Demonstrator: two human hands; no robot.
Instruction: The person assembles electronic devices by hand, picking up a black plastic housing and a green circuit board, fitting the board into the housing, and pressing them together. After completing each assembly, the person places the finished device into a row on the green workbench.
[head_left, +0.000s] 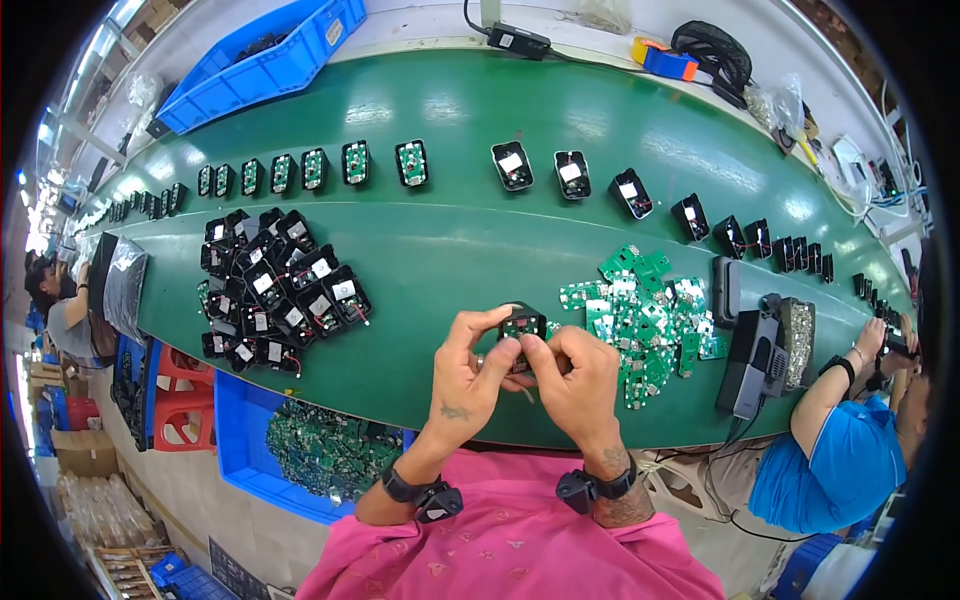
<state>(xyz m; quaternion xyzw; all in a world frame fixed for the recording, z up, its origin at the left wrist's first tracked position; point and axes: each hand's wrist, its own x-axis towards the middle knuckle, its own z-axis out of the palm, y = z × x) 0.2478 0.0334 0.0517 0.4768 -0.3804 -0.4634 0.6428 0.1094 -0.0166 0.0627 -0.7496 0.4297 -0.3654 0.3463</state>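
Held housing [512,311]: black, boxy, gripped over the green tabletop [450,250] near its front edge; containing a green board [520,326], partly hidden by the thumbs.
Left hand [470,365]: grasping the held housing from its left side, with thumb tip laid at the board.
Right hand [577,372]: grasping the same housing from its right, with thumb tip just beside the left one.
Blue bin [235,425]: sitting low, below the table's front edge; holding a loose heap of green circuit boards [325,455].
Blue crate [182,108]: standing at the far left of the table; straight-walled, uncovered, holding dark things too small to tell.
Left row of housings [411,163]: lined up along the far side in a curve; each of the nearer ones containing a green board.
Right row of housings [513,165]: carrying white rectangles inside, with several tilted.
Heaped housings [270,285]: piled at left; black shells, many with white squares and thin wires.
Loose boards [640,320]: thin, flat, angular, overlapping beside the right hand.
Grey device [750,362]: angular, matte, standing right of the loose boards.
Tabletop: smooth, glossy, catching light patches.
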